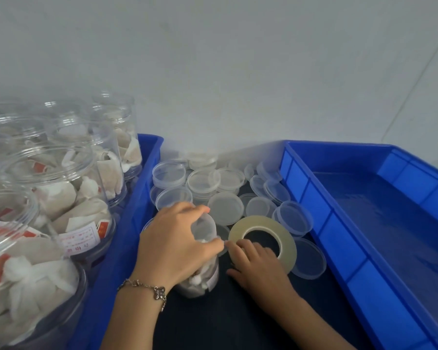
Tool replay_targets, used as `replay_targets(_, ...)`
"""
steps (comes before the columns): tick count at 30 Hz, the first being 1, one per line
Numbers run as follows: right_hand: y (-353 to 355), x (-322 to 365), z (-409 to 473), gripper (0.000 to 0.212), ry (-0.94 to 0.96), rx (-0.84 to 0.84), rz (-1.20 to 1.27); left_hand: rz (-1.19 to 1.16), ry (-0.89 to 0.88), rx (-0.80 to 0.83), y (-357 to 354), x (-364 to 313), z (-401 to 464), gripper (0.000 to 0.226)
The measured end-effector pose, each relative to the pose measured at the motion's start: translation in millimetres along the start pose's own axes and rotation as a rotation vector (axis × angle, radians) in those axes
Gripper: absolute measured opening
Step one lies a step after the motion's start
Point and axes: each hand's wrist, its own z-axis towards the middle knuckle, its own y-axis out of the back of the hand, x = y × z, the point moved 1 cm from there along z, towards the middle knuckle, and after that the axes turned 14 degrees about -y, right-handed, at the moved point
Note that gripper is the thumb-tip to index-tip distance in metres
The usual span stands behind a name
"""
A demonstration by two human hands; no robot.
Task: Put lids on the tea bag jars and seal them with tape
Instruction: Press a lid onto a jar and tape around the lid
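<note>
A clear jar of tea bags stands on the dark table between my hands, with a clear lid on top. My left hand grips the jar round its lid from above. My right hand holds a roll of clear tape just right of the jar, fingers curled on the roll's lower edge. The tape's free end seems to reach the jar's rim. Several loose clear lids lie behind the jar.
A blue crate at the left holds several open jars of tea bags. A second blue crate at the right shows only its bare floor. The wall stands close behind the lids.
</note>
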Motion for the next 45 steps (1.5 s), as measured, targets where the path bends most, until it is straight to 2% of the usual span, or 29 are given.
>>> replay_targets(2,7,4,2,0.058,-0.004,-0.018,0.069,-0.007,-0.032,-0.003,2,-1,0,0.059)
replay_targets(3,10,7,2,0.059,-0.029,-0.005,0.181,-0.007,-0.045,-0.004,2,-2,0,0.059)
replay_targets(5,18,11,1,0.067,-0.147,0.082,0.536,-0.014,-0.058,-0.006,0,-3,-2,0.061)
replay_targets(7,33,15,-1,0.072,-0.255,0.253,0.997,-0.023,-0.079,-0.001,-2,-6,-3,0.064)
replay_targets(9,47,17,-3,0.058,-0.219,0.349,1.367,-0.038,-0.105,0.001,-2,-9,-2,0.068)
replay_targets(11,55,19,-4,0.038,-0.18,0.337,1.487,-0.089,-0.129,0.009,-1,-13,-1,0.069)
replay_targets(14,54,19,-2,0.038,-0.194,0.287,1.554,-0.191,-0.153,0.028,0,-19,0,0.064)
replay_targets(17,51,21,-3,0.038,-0.207,0.277,1.597,-0.201,-0.136,0.035,0,-19,-1,0.077)
replay_targets(21,49,21,-4,0.035,-0.227,0.174,1.534,-0.246,-0.125,0.073,0,-21,1,0.082)
replay_targets(22,51,22,-4,0.039,-0.228,0.192,1.527,-0.269,-0.107,0.066,0,-20,2,0.082)
replay_targets(25,56,20,-6,0.07,-0.277,0.289,1.591,-0.273,-0.09,0.043,2,-16,3,0.08)
replay_targets(26,56,19,-8,0.072,-0.28,0.295,1.611,-0.274,-0.087,0.033,3,-15,3,0.08)
replay_targets(29,56,19,-13,0.041,-0.269,0.17,1.541,-0.32,-0.074,0.02,2,-9,2,0.084)
replay_targets(34,56,27,-22,0.03,-0.326,-0.067,1.486,-0.376,-0.075,0.032,-1,-10,3,0.085)
replay_targets(37,61,32,-23,0.014,-0.325,-0.19,1.42,-0.37,-0.083,0.022,1,-13,5,0.085)
replay_targets(42,65,38,-21,0.013,-0.404,-0.089,1.477,-0.32,-0.084,0.029,2,-13,3,0.089)
replay_targets(45,66,38,-22,0.011,-0.432,-0.104,1.442,-0.317,-0.088,0.028,3,-13,3,0.088)
